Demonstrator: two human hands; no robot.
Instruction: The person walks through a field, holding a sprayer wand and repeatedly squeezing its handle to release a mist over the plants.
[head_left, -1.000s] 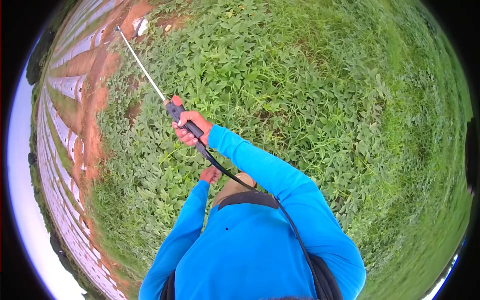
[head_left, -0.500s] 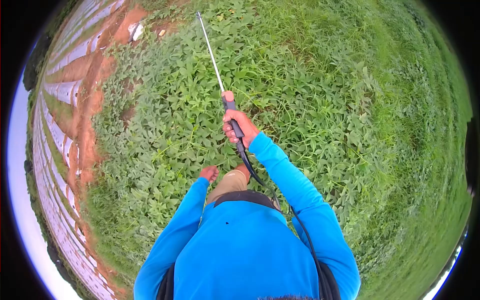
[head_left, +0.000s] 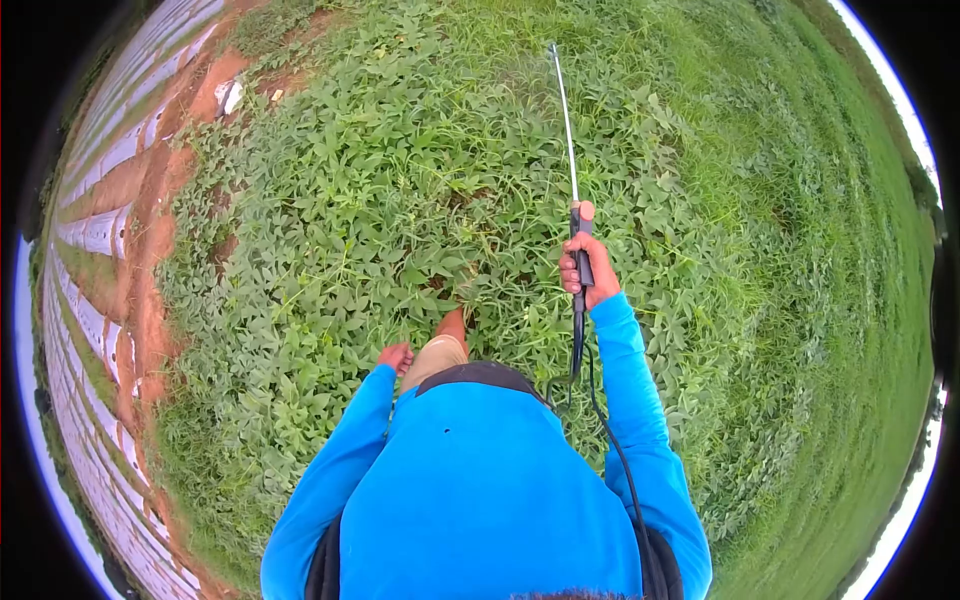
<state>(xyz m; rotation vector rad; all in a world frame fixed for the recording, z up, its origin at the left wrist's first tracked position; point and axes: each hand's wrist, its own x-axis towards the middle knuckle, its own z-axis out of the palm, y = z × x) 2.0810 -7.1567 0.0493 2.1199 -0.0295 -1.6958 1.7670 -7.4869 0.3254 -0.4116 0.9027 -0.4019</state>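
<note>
My right hand (head_left: 598,268) is wrapped round the dark handle of a spray wand (head_left: 567,130). The wand's thin metal tube points forward over low leafy plants (head_left: 380,200), and a faint haze seems to hang beside its tip. From the bottom of the handle a black hose (head_left: 578,345) runs down and back past my right arm. My left hand (head_left: 397,358) hangs beside my left thigh, its fingers curled in, with nothing visible in them.
Dense green plants and grass (head_left: 800,250) surround me. Along the left runs a strip of bare reddish soil (head_left: 155,250), with rows of pale plastic sheeting (head_left: 95,232) beyond. A white scrap (head_left: 230,97) lies at the upper left. One foot (head_left: 452,325) stands among the leaves.
My right hand has swung the spray wand to the right, its tip moving from upper left of centre to right of centre. My left hand stays curled by my leg.
</note>
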